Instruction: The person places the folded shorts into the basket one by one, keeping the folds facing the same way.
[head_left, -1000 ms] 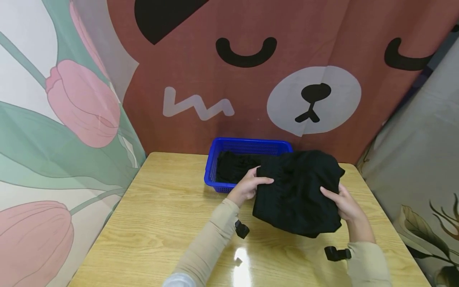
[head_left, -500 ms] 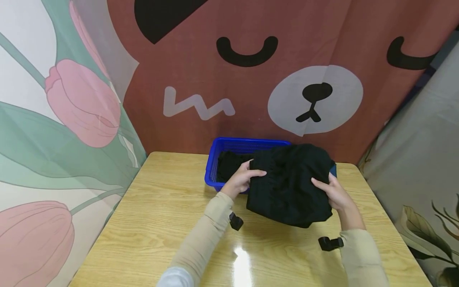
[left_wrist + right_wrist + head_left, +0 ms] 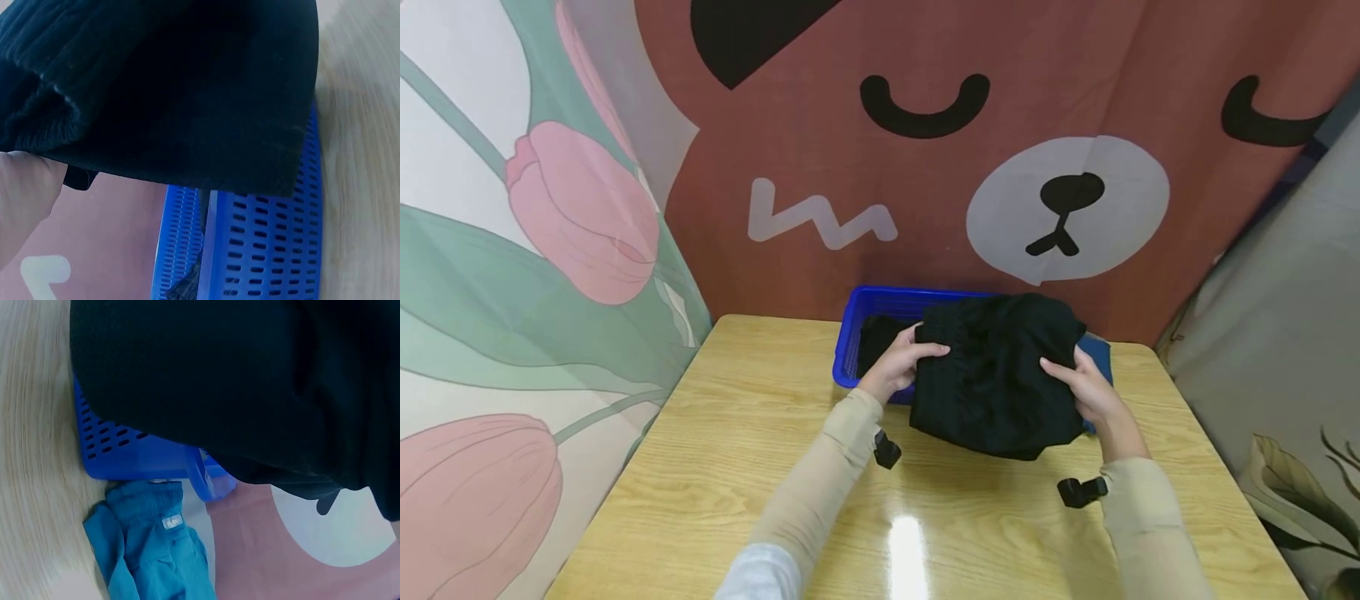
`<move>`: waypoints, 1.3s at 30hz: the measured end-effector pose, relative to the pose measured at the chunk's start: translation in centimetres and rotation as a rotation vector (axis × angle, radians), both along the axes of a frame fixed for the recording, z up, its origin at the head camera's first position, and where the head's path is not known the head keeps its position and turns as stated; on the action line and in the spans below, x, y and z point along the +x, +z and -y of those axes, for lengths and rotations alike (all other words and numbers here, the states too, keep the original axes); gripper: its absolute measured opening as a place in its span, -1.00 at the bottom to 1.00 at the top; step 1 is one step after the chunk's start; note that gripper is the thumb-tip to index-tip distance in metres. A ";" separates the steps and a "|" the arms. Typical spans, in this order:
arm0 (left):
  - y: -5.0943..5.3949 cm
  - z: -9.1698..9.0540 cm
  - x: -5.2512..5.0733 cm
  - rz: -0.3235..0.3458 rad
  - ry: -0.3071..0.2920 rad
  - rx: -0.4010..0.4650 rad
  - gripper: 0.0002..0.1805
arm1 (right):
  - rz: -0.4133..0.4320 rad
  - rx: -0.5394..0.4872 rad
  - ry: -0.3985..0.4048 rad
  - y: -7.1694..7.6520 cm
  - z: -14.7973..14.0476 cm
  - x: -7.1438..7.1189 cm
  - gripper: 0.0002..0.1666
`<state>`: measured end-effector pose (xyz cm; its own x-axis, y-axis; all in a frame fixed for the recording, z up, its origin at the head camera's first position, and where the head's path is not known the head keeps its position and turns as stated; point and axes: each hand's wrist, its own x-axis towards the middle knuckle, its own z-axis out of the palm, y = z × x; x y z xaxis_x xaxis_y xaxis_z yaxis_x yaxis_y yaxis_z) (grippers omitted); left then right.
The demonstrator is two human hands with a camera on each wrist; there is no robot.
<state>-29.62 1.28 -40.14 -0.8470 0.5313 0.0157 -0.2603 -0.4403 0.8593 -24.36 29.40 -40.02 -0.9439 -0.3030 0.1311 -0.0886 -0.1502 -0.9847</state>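
Observation:
A folded black garment [image 3: 992,375] with a gathered band along its left part hangs in the air between my two hands. My left hand [image 3: 898,362] pinches its left edge, thumb on top. At the opposite side my right hand [image 3: 1090,390] grips it the same way, with the fingers hidden underneath. The garment is above the right part of a blue perforated basket [image 3: 848,333] and hides much of it. Another black cloth [image 3: 878,337] lies inside the basket. In the left wrist view, part of my left hand [image 3: 28,200] shows at the cloth's edge; the right wrist view hides my right hand.
A blue garment [image 3: 156,544] with a small white label lies on the wooden table [image 3: 737,433], right beside the basket. Behind the table's far edge hangs a brown curtain [image 3: 812,283] with a bear face.
Both hands have carried the black garment left and away from me, further over the basket. The blue garment to the right has come into view from behind it.

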 end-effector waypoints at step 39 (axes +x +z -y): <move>1.5 3.0 -5.6 -0.035 0.210 -0.141 -0.52 | 0.044 0.058 -0.114 1.9 4.7 -7.5 -0.49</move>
